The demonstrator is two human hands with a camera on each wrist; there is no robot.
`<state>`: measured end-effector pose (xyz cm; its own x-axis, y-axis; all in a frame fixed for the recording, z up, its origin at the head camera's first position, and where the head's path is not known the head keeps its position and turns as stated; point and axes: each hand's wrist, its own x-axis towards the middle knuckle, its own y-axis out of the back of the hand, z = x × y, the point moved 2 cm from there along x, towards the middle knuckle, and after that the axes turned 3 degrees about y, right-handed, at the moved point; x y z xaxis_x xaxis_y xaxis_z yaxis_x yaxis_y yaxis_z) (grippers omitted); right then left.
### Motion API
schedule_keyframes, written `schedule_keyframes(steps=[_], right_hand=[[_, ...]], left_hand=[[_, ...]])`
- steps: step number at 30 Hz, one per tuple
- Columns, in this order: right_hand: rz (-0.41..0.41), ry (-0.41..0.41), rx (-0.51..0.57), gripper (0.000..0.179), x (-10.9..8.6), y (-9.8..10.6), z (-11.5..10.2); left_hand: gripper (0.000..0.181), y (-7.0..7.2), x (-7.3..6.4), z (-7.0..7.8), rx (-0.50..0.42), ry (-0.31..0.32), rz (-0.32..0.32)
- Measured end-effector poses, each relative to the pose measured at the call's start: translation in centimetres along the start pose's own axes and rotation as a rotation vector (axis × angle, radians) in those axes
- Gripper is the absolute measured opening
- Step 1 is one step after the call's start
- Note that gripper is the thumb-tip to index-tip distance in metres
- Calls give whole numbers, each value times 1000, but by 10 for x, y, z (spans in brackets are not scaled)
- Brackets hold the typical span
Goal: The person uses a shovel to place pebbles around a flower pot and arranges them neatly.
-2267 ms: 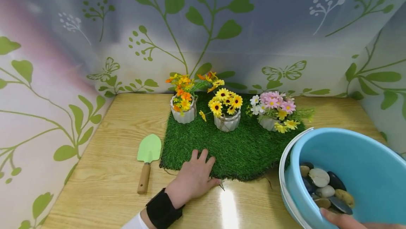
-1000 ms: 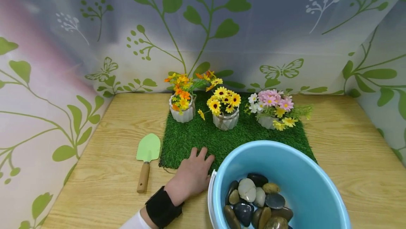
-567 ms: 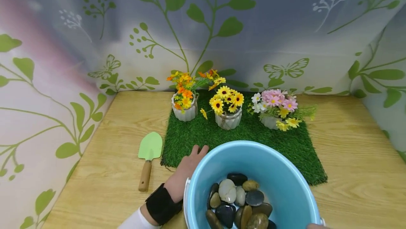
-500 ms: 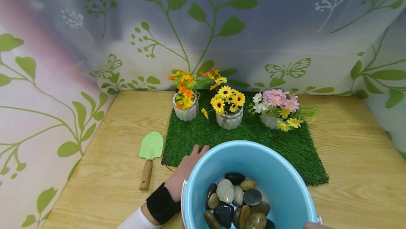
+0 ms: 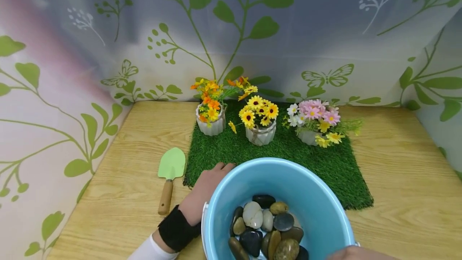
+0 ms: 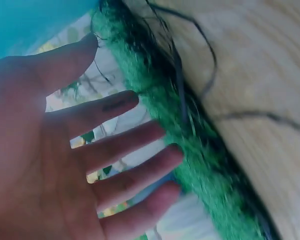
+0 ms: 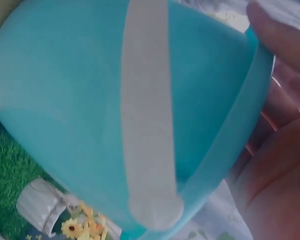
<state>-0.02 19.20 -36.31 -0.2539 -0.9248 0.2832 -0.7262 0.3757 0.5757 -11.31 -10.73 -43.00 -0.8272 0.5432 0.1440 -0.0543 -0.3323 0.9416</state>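
Note:
A light blue bucket (image 5: 319, 216) with a white handle (image 7: 147, 100) stands upright at the front, several smooth stones (image 5: 283, 221) at its bottom. My right hand (image 5: 361, 254) is over the bucket's right rim. In the right wrist view its thumb and palm lie past the rim, fingers extended, their tips hidden behind the bucket wall. My left hand (image 5: 202, 192) rests on the front left edge of a green artificial grass mat (image 5: 213, 152), partly hidden by the bucket. In the left wrist view the left fingers (image 6: 135, 160) are spread and nearly straight.
Three white pots hold artificial flowers at the mat's back: orange (image 5: 211, 125), yellow (image 5: 260, 134), and pink and white (image 5: 308, 136). A green trowel (image 5: 167, 188) with a wooden handle lies left of the mat on the wooden table (image 5: 122, 196). Patterned cloth (image 5: 202, 35) surrounds the table.
The bucket of stones has come left and down in front of the mat, covering part of the left hand. Lately it barely shifts, while more of the right hand shows over its rim.

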Motion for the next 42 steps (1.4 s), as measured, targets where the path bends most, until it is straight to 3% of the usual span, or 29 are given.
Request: schedule_keyframes(steps=[3, 6, 9, 12, 17, 25, 29, 32, 36, 42], right_hand=[[16, 4, -54, 25, 5, 5, -6], [29, 53, -205, 22, 14, 14, -17], [38, 75, -321, 21, 18, 22, -24], [30, 30, -285, 22, 20, 26, -26], [13, 8, -207, 21, 20, 27, -24], [16, 42, -208, 19, 18, 25, -20], [19, 44, -214, 19, 18, 25, -19], [21, 59, -236, 18, 18, 25, -19], [16, 67, -254, 17, 17, 26, -19], [7, 39, -247, 19, 17, 26, -20]], left_hand=[[25, 4, -2, -4, 126, -5, 0], [19, 9, -7, -8, 249, 8, 43], [21, 13, -15, -15, 303, 94, 111], [32, 17, -24, -26, 291, 246, 121], [35, 23, -40, -48, 261, 456, 33], [58, 41, -75, -79, 198, 681, -38], [60, 46, -91, -86, 120, 773, -142], [57, 47, -99, -87, 85, 802, -213], [57, 47, -101, -90, 61, 792, -220], [64, 62, -87, -120, -16, 755, -225]])
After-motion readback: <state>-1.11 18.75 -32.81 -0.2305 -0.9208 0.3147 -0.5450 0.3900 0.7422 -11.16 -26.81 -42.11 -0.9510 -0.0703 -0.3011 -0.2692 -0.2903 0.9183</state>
